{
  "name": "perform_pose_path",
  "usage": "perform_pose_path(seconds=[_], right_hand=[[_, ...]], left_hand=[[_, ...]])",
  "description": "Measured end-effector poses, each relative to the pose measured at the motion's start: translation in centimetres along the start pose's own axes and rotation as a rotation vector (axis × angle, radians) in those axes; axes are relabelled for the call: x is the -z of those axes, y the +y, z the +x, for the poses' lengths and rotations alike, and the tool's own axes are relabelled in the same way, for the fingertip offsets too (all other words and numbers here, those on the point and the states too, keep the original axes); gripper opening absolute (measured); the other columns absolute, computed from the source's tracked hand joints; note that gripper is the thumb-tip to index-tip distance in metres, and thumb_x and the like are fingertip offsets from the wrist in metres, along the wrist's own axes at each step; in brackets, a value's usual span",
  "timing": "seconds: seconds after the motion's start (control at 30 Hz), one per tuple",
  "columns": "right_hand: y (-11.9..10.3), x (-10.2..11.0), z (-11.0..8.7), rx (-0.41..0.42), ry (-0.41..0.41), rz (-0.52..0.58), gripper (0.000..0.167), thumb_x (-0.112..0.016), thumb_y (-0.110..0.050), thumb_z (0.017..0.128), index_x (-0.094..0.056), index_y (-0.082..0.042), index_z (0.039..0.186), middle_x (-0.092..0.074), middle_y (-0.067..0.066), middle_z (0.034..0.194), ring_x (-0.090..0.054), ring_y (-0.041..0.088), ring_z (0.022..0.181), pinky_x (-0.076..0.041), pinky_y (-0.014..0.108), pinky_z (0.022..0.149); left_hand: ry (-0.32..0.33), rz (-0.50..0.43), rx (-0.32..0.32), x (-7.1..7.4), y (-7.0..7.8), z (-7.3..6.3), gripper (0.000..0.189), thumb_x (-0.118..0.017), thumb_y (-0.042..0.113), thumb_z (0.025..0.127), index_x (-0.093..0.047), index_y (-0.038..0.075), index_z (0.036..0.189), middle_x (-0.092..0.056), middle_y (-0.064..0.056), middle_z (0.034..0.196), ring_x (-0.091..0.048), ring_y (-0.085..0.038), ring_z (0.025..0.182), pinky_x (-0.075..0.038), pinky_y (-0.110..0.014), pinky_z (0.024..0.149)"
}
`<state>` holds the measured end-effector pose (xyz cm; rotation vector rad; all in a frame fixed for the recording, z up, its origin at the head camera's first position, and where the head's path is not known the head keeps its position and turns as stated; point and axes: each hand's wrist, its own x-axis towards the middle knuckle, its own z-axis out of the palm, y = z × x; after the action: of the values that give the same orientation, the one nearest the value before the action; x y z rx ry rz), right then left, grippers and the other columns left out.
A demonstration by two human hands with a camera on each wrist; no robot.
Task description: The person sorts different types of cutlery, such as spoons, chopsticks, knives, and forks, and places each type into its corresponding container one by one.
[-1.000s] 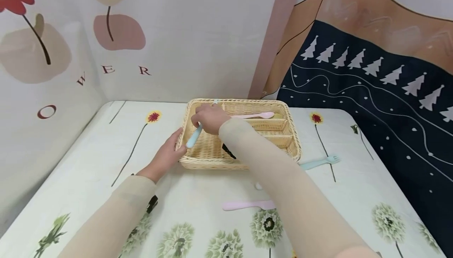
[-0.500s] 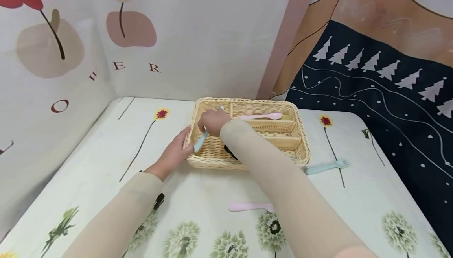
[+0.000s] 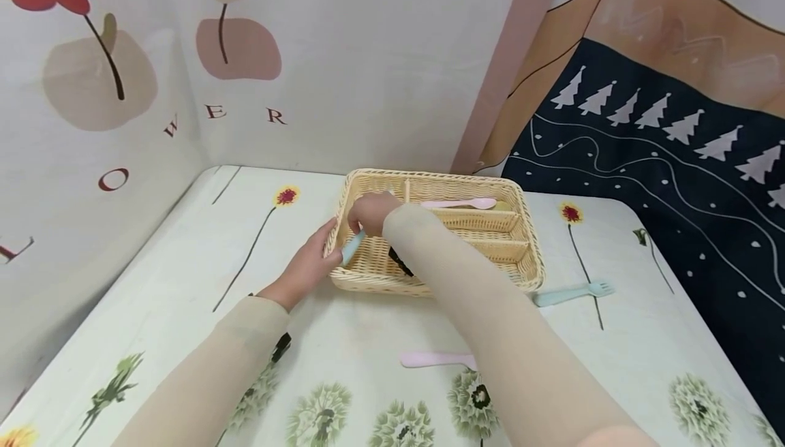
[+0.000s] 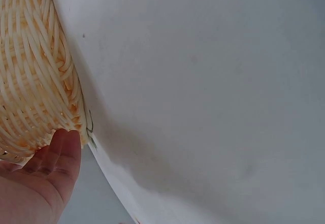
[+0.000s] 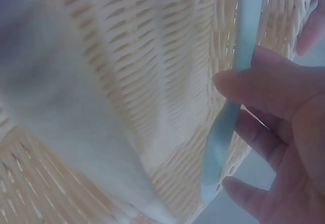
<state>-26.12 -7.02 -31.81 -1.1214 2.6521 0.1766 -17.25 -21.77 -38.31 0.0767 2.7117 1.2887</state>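
A woven basket (image 3: 383,286) with dividers stands at the back of the table. Inside its left compartment, my right hand (image 3: 371,211) pinches a light blue knife (image 5: 247,31) between thumb and fingers. The handle slants toward the front left corner; in the right wrist view, the wider blade points down along the wicker. My left hand (image 3: 309,264) grips the basket's left side, thumb over the rim. The left wrist view shows its fingers (image 4: 66,158) against the outer wall. A pink spoon (image 3: 481,203) lies in the back compartment, beside a small yellowish piece (image 3: 503,206).
A light blue fork (image 3: 570,294) lies on the table right of the basket. Nearer the front is a pink knife (image 3: 432,360), partly hidden by the right sleeve (image 3: 490,311). A printed cloth wall (image 3: 368,93) rises right behind the basket.
My right hand has lowered the light blue knife deeper into the left compartment. My left hand keeps its grip on the basket. The head view has shifted, moving the scene slightly right.
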Motion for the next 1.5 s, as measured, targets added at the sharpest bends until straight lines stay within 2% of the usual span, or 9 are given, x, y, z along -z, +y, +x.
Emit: perform_pose_path(seconds=[0.13, 0.4, 0.73, 1.07, 1.17, 1.3, 1.37, 1.5], right_hand=[[0.2, -0.3, 0.0, 0.001, -0.011, 0.0, 0.019, -0.064, -0.005, 0.089, -0.071, -0.022, 0.093, -0.068, -0.006, 0.104, -0.054, 0.013, 0.087, -0.047, 0.034, 0.082], [0.1, -0.5, 0.0, -0.02, -0.021, 0.012, 0.019, -0.063, -0.005, 0.09, -0.07, -0.023, 0.092, -0.068, -0.006, 0.101, -0.054, 0.014, 0.085, -0.047, 0.033, 0.08], [0.0, -0.3, -0.2, -0.027, -0.057, 0.019, 0.021, -0.06, -0.005, 0.09, -0.071, -0.022, 0.093, -0.067, -0.005, 0.097, -0.052, 0.013, 0.082, -0.046, 0.03, 0.075], [0.3, -0.5, -0.1, -0.021, -0.085, 0.038, 0.035, -0.058, -0.002, 0.092, -0.07, -0.024, 0.115, -0.064, -0.007, 0.122, -0.058, 0.012, 0.1, -0.049, 0.031, 0.087], [0.6, -0.7, 0.2, -0.033, -0.08, 0.109, 0.038, -0.062, -0.003, 0.09, -0.068, -0.025, 0.12, -0.062, -0.008, 0.128, -0.057, 0.012, 0.108, -0.048, 0.031, 0.089], [1.1, -0.4, -0.1, -0.034, -0.033, 0.276, 0.041, -0.067, -0.007, 0.089, -0.064, -0.022, 0.127, -0.059, -0.004, 0.132, -0.054, 0.015, 0.119, -0.045, 0.031, 0.097], [1.5, -0.1, -0.6, -0.021, 0.018, 0.396, 0.043, -0.068, -0.008, 0.088, -0.062, -0.017, 0.129, -0.059, 0.0, 0.133, -0.052, 0.018, 0.123, -0.044, 0.032, 0.1], [2.4, 0.4, -2.1, 0.0, 0.142, 0.685, 0.043, -0.069, -0.009, 0.088, -0.06, -0.01, 0.13, -0.059, 0.007, 0.132, -0.053, 0.025, 0.123, -0.046, 0.032, 0.098]], left_hand=[[0.004, 0.006, -0.004, -0.2, 0.1, 0.0, 0.073, -0.044, 0.016, 0.09, -0.014, 0.004, 0.155, -0.02, -0.019, 0.158, -0.034, -0.033, 0.136, -0.024, -0.049, 0.114], [0.0, 0.007, -0.015, -0.4, 0.0, 0.2, 0.074, -0.044, 0.016, 0.088, -0.014, 0.004, 0.155, -0.021, -0.02, 0.158, -0.037, -0.033, 0.13, -0.026, -0.049, 0.113], [0.004, 0.007, -0.027, -0.6, 0.2, 0.1, 0.075, -0.044, 0.015, 0.086, -0.015, 0.004, 0.155, -0.021, -0.019, 0.158, -0.032, -0.034, 0.138, -0.023, -0.048, 0.114], [-0.01, 0.01, -0.024, -0.7, 0.1, 0.3, 0.073, -0.044, 0.016, 0.089, -0.014, 0.004, 0.155, -0.021, -0.02, 0.158, -0.038, -0.034, 0.131, -0.025, -0.05, 0.113], [-0.012, -0.001, -0.02, -0.6, 0.1, 0.1, 0.073, -0.044, 0.017, 0.089, -0.013, 0.005, 0.155, -0.021, -0.02, 0.158, -0.038, -0.034, 0.13, -0.026, -0.051, 0.113], [-0.008, -0.011, -0.014, -0.4, 0.1, 0.0, 0.072, -0.044, 0.017, 0.091, -0.013, 0.006, 0.155, -0.02, -0.019, 0.158, -0.038, -0.033, 0.131, -0.026, -0.051, 0.112], [-0.008, -0.007, -0.01, -0.3, 0.0, 0.1, 0.072, -0.044, 0.018, 0.092, -0.012, 0.006, 0.155, -0.019, -0.019, 0.158, -0.036, -0.033, 0.133, -0.025, -0.051, 0.113], [-0.012, 0.0, -0.002, 0.0, -0.2, 0.0, 0.071, -0.043, 0.018, 0.093, -0.011, 0.005, 0.155, -0.018, -0.02, 0.159, -0.033, -0.035, 0.136, -0.024, -0.052, 0.113]])
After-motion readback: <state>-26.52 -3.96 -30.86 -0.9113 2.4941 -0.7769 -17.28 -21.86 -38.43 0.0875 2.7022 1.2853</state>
